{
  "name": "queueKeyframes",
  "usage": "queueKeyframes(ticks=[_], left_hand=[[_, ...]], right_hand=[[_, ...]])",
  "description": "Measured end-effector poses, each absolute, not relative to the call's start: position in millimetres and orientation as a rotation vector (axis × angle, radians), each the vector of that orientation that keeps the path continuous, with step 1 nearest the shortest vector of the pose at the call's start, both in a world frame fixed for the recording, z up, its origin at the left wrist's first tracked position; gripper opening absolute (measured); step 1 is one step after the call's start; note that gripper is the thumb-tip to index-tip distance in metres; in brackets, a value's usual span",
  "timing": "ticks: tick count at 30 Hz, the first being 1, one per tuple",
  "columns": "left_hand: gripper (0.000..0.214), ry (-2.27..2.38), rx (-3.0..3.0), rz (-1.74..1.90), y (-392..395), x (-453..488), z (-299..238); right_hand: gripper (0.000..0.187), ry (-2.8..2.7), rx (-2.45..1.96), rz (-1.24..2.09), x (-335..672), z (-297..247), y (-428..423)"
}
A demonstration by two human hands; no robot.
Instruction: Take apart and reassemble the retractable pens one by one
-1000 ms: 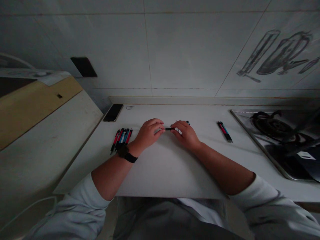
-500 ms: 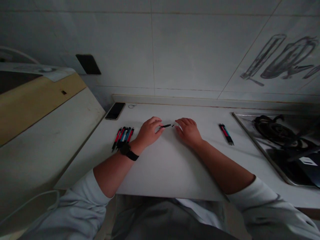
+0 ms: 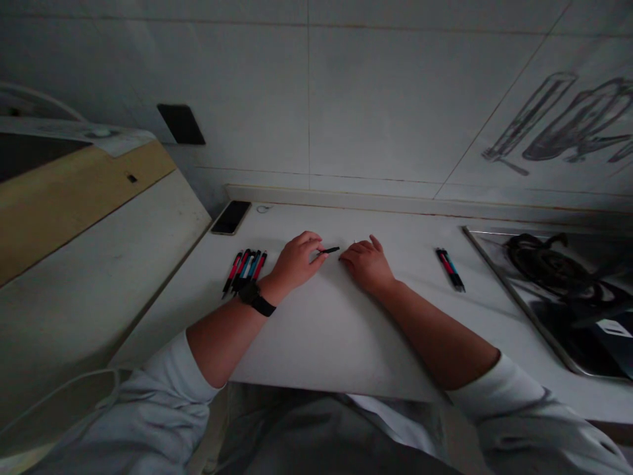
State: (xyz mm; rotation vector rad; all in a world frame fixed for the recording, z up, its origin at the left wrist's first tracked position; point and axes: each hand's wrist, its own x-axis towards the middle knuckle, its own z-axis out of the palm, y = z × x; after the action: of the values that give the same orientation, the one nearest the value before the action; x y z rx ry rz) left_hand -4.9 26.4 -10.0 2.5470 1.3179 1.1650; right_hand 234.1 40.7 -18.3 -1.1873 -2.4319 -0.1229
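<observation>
The left hand (image 3: 295,261) is curled with thumb and forefinger pinched on one end of a short black pen piece (image 3: 330,250), which sticks out to the right, close to level and just above the table (image 3: 321,330). The right hand (image 3: 366,265) lies palm down just beside it, fingers bent, its fingertips close to the free tip of the piece but apart from it. Whether this hand has anything small under its fingers cannot be told in the dim light. By the look of it, the work in hand is fine handling of this one thin part between the two hands. With only the left hand gripping it, any further move on it calls for a careful fingertip hold from the right hand at the free end, since the piece is slim and easy to drop. A dark watch (image 3: 255,300) sits on the left wrist. Just left of the left hand a bunch of red and blue pens (image 3: 244,266) lies side by side on the table. Well to the right of the right hand lie two more pens (image 3: 450,269), touching each other. Further back on the left is a dark phone (image 3: 231,217), lying flat near the wall. At the far right edge is a gas stove (image 3: 554,270) with a black burner grate.
</observation>
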Motion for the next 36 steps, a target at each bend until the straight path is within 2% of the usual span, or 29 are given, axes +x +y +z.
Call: queueKeyframes(ticks=[14, 22, 36], left_hand=[[0.007, 1.307, 2.531, 1.170, 28, -6, -12], [0.007, 1.264, 2.531, 1.195, 25, -6, -8], [0.005, 1.139, 2.549, 1.184, 20, -3, 0]], right_hand=[[0.014, -2.565, -1.038, -0.108, 232, -17, 37], [0.016, -2.133, -1.045, 0.190, 246, -9, 34], [0.015, -2.053, -0.976, 0.205, 242, -9, 28]])
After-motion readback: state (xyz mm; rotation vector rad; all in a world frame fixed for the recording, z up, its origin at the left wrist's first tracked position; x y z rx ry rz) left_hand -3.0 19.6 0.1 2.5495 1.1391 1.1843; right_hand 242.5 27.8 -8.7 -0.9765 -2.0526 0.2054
